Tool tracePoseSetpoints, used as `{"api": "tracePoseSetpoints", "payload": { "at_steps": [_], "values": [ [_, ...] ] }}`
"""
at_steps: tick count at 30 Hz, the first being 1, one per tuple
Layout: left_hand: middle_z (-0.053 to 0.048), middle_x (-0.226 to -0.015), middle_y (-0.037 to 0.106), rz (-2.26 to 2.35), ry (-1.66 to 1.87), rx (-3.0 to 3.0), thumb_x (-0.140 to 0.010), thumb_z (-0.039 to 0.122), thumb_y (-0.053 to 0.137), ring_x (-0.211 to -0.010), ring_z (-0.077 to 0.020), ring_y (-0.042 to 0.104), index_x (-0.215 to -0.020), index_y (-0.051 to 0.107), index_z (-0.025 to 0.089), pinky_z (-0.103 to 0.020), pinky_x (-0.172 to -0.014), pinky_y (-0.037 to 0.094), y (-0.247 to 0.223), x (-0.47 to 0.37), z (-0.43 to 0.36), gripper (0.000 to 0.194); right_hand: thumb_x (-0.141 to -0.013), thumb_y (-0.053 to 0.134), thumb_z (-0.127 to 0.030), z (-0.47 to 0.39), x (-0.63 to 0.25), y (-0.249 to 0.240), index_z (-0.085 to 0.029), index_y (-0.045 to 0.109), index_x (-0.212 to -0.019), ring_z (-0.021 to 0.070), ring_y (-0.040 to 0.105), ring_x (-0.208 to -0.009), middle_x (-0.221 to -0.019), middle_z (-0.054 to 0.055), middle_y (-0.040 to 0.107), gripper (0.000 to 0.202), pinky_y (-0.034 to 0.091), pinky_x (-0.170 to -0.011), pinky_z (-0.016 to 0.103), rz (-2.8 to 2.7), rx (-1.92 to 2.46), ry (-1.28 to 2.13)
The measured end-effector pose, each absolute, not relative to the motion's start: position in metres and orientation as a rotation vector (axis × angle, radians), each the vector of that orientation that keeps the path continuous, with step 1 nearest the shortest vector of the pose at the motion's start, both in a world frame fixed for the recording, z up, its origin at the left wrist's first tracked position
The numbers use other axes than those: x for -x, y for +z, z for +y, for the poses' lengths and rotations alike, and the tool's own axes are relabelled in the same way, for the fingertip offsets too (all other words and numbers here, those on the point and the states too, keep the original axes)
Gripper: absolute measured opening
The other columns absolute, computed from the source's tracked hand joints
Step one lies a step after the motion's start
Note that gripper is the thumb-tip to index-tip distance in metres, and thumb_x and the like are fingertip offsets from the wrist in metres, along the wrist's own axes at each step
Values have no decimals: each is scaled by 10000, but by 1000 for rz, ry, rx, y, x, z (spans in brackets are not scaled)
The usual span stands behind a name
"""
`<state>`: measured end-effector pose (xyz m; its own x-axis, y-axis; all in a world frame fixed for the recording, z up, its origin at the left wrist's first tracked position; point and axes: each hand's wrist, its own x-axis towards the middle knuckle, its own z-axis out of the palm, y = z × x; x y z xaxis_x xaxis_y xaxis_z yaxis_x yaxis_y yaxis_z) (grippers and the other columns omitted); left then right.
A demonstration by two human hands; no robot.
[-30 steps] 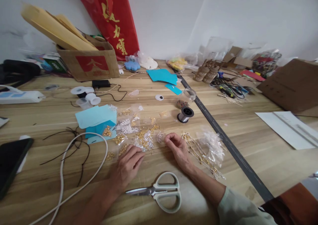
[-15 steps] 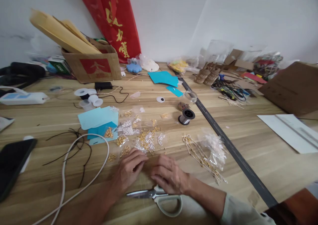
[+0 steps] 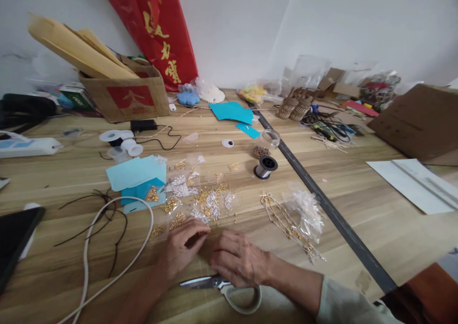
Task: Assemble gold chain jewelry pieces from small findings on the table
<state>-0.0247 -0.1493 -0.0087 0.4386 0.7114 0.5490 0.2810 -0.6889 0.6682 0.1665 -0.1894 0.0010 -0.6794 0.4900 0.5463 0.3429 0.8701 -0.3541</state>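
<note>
My left hand (image 3: 183, 245) is closed in a pinch just in front of the scattered gold and silver beads (image 3: 212, 201); whatever lies between its fingertips is too small to make out. Close beside it on the right, my right hand (image 3: 240, 258) has its fingers curled inward, and their tips are hidden from me. Under and below that hand lies a pair of scissors (image 3: 244, 305) with pale handles, blades pointing left. Silver rings (image 3: 229, 201) sit just beyond the hands. Beaded chains (image 3: 286, 228) lie to the right, beside clear plastic bags (image 3: 307, 214).
A spool of wire (image 3: 265, 167) stands behind the beads. Blue cards (image 3: 138, 173) and a looped white cable (image 3: 152, 219) lie left, with a phone (image 3: 19, 240) at the edge. A dark strip (image 3: 304, 176) crosses the table. Boxes (image 3: 125, 95) line the back.
The view has shifted slightly, so most things appear a little further left. My right hand has moved slightly closer to my left; both stay curled.
</note>
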Motion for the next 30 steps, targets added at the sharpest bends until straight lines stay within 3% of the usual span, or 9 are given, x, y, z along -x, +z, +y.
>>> {"api": "tracePoseSetpoints", "payload": {
  "at_steps": [9, 17, 23, 30],
  "values": [
    [-33, -713, 690, 823, 1125, -2142, -829, 78, 551, -700, -143, 651, -768, 662, 170, -256, -648, 543, -8, 26, -147, 157, -907, 428, -165, -189, -166, 0, -168, 561, -938, 182, 562, -791, -861, 72, 627, 137, 508, -726, 308, -2361, 623, 306],
    [-37, -755, 712, 962, 1089, -2048, -814, 121, 585, -706, -145, 669, -808, 682, 171, -237, -643, 552, -12, 28, -150, 110, -947, 463, -208, -187, -167, -8, -174, 572, -902, 159, 553, -748, -787, 51, 605, 123, 474, -680, 270, -2077, 888, 541],
    [-2, -746, 716, 961, 1044, -2015, -780, 84, 599, -669, -119, 683, -934, 678, 182, -201, -645, 561, -12, 28, -153, 199, -954, 458, -198, -184, -167, -7, -174, 587, -948, 165, 592, -814, -863, 74, 641, 131, 493, -729, 283, -1997, 900, 640],
    [-13, -827, 743, 941, 938, -2078, -757, 95, 624, -742, -148, 698, -1014, 673, 208, -250, -704, 576, -14, 27, -155, 285, -942, 494, -169, -184, -168, -10, -169, 577, -1064, 177, 594, -913, -987, 87, 667, 148, 487, -820, 315, -2123, 871, 555]
  ]
}}
